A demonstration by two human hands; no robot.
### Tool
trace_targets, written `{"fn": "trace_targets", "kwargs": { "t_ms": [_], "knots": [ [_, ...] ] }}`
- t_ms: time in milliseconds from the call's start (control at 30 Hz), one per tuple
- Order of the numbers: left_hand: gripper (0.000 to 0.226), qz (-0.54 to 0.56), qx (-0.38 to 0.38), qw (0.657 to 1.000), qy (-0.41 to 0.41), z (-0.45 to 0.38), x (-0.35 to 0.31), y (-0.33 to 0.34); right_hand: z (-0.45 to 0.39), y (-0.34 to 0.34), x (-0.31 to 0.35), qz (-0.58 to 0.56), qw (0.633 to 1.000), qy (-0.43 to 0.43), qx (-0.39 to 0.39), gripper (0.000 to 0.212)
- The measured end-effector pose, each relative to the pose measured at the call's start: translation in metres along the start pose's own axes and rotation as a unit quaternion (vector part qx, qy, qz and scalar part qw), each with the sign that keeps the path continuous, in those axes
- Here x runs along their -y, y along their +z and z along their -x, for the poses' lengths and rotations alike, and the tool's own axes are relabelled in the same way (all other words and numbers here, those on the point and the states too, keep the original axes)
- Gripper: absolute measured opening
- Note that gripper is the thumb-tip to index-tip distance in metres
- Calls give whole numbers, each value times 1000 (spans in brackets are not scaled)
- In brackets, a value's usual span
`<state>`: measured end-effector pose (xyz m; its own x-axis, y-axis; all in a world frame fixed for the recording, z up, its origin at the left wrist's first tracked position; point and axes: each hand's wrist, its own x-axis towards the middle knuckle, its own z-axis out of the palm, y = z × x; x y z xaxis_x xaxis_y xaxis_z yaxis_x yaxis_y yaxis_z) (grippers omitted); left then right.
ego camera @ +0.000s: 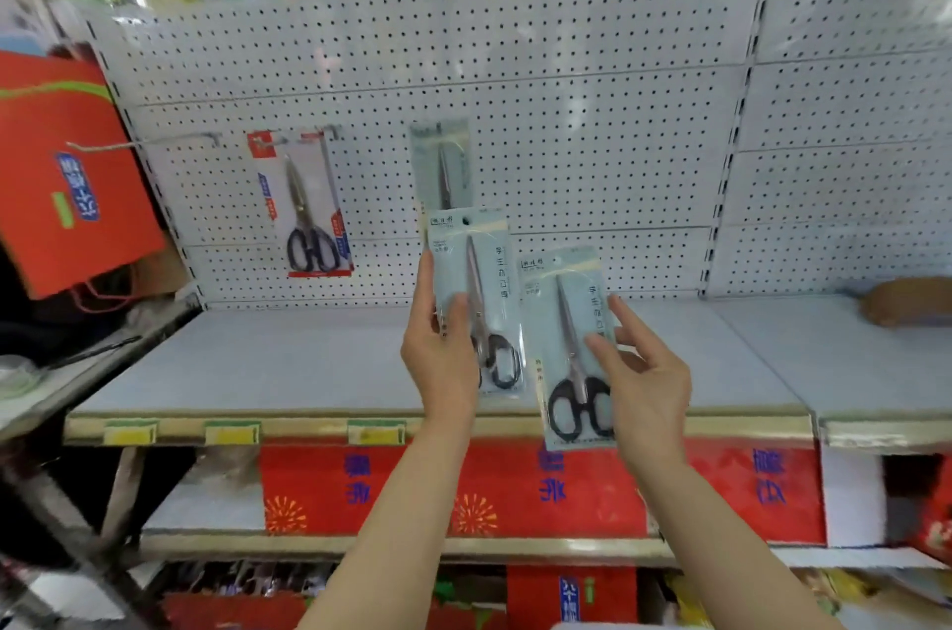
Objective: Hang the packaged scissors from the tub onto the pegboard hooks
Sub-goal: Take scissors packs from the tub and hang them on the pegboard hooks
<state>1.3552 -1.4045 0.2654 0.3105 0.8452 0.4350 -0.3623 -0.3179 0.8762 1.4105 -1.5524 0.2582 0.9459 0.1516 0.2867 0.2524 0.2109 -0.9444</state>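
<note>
My left hand (pixel 438 346) holds a pale blue pack of black-handled scissors (pixel 476 289) upright in front of the white pegboard (pixel 566 114). My right hand (pixel 641 371) grips a second, matching pale blue scissors pack (pixel 569 330), a little lower and to the right. On the pegboard hang a red-trimmed scissors pack (pixel 309 207) on a hook at the left and another pale blue pack (pixel 443 165) just above the one in my left hand. An empty hook (pixel 144 144) sticks out further left. The tub is not in view.
A grey shelf (pixel 309 361) runs below the pegboard with yellow price tags along its front edge. Red gift bags (pixel 67 176) hang at the left and red boxes (pixel 515 490) fill the shelf below. A brown object (pixel 906 302) lies on the shelf at far right.
</note>
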Motion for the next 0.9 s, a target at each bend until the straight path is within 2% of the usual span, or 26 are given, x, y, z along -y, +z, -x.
{"fn": "trace_targets", "kwargs": {
  "t_ms": [333,467,767,900],
  "knots": [
    [53,47,-5,998,51,-90,-29,8,-52,64,38,-85,993,-70,-41,43],
    [54,22,0,998,53,-119,-30,19,-65,86,43,-97,990,-81,-58,43],
    [52,-2,10,1000,0,-156,-7,36,-82,112,35,-93,988,-108,-60,44],
    [52,2,6,1000,3,-162,-2,40,-85,117,29,-70,991,-104,-56,43]
  ]
}}
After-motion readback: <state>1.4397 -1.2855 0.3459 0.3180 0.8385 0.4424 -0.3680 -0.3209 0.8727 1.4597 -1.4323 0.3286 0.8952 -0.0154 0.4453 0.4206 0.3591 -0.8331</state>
